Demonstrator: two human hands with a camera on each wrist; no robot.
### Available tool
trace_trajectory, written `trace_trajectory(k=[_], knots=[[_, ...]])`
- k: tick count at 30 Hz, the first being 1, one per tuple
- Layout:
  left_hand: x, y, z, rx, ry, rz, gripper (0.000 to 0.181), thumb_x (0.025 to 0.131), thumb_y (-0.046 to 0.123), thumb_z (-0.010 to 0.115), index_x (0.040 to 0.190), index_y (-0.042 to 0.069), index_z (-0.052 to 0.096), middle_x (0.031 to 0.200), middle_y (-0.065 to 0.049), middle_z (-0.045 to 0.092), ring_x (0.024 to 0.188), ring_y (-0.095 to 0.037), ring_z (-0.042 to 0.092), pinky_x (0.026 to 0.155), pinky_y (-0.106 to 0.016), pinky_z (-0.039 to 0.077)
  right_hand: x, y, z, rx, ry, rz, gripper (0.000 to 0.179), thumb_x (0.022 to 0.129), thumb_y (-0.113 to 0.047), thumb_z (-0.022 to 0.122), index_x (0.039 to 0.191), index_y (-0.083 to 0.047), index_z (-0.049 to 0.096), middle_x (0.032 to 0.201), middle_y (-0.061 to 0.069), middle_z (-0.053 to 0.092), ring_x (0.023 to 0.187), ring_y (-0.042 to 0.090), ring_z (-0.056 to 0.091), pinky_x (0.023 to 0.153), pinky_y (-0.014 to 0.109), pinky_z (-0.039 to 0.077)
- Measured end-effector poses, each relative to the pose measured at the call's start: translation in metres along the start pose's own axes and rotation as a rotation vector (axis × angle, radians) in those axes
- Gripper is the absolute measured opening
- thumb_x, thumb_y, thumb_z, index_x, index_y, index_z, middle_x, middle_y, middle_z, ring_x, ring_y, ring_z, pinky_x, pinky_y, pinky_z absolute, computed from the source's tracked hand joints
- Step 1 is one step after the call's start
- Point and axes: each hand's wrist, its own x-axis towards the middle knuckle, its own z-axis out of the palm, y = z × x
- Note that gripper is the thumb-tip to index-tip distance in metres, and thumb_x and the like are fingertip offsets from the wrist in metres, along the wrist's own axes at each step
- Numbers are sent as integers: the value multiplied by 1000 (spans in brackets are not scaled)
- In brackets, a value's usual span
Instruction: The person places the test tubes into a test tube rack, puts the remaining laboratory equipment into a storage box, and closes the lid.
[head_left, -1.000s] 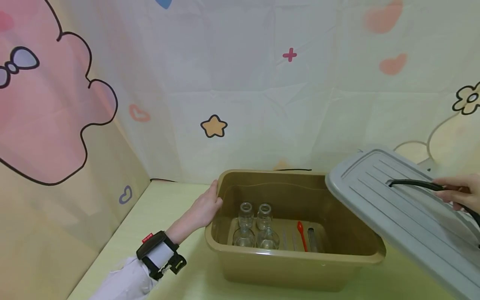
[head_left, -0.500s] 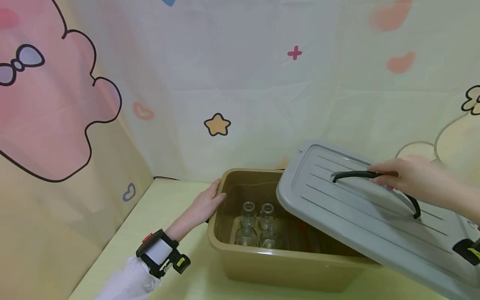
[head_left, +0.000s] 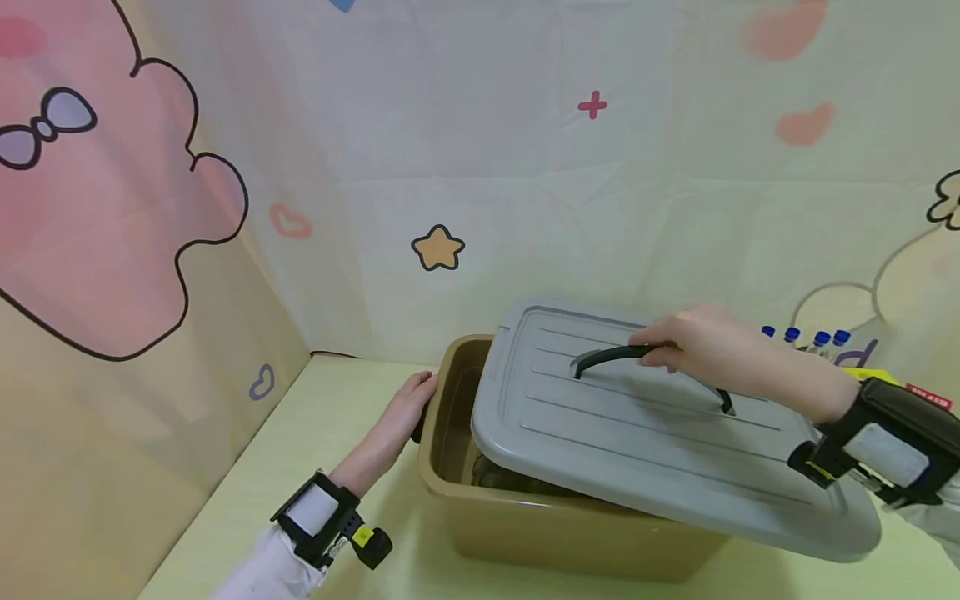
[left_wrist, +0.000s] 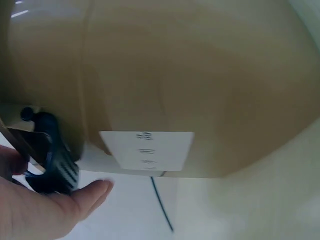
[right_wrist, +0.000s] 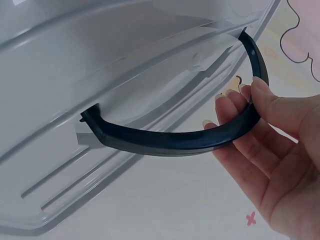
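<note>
A tan plastic storage bin (head_left: pixel 555 533) stands on the pale table. The grey ribbed lid (head_left: pixel 637 450) lies askew over it, its right end jutting past the bin and the bin's left end uncovered. My right hand (head_left: pixel 697 346) grips the lid's black handle (right_wrist: pixel 170 143), fingers and thumb round one end of it. At the bin's left end, my left hand (head_left: pixel 393 421) holds the black side latch (left_wrist: pixel 57 160), thumb on one side and fingers behind. Under the lid's edge shows part of a glass vessel (head_left: pixel 491 475); the other contents are hidden.
Behind the right forearm stand several small bottles with blue caps (head_left: pixel 821 338), near a yellow object (head_left: pixel 870 375). A printed cartoon curtain (head_left: pixel 360 275) hangs close behind the bin. A white label (left_wrist: pixel 150 152) is on the bin's end wall.
My right hand has carried the lid leftward from the right side over the bin, covering most of the glassware. My left hand has shifted from the rim down to the side latch.
</note>
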Motion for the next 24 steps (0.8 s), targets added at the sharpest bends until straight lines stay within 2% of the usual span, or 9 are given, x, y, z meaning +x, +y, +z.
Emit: trace_trajectory(k=[4, 10, 14, 19, 24], knots=[[-1, -6, 1, -75, -41, -21, 45, 99, 30, 32, 124, -6, 38, 108, -17, 44, 91, -24, 48, 76, -34, 41, 13, -7, 9, 17, -14, -35, 24, 77, -7, 71, 100, -2, 68, 76, -4, 62, 56, 3, 50, 49, 26, 41], [-2, -10, -1, -165, -44, -9, 38, 100, 28, 28, 108, -5, 46, 91, -11, 48, 75, -16, 48, 65, -27, 40, 31, -19, 19, 2, -52, -75, 24, 77, -6, 70, 101, -3, 68, 81, -1, 64, 55, 2, 50, 50, 24, 41], [-2, -12, -2, -218, -46, -29, 36, 100, 28, 28, 96, -2, 48, 82, -8, 49, 70, -14, 48, 61, -27, 40, 41, -25, 24, 15, -74, -93, 22, 79, -7, 69, 100, -3, 68, 78, -3, 63, 55, 3, 48, 50, 24, 41], [-2, -12, -4, -213, -52, -48, 42, 100, 33, 29, 91, 0, 53, 79, -7, 52, 69, -15, 50, 62, -28, 40, 49, -28, 30, 46, -81, -108, 19, 80, -8, 69, 98, -4, 68, 74, -4, 61, 54, 3, 48, 50, 24, 41], [-2, -11, -5, -238, -62, -54, 45, 100, 36, 28, 82, 4, 55, 74, -6, 52, 65, -16, 49, 61, -29, 40, 51, -30, 36, 22, -70, -128, 17, 79, -11, 70, 96, -6, 69, 75, -5, 62, 55, 2, 48, 48, 22, 41]])
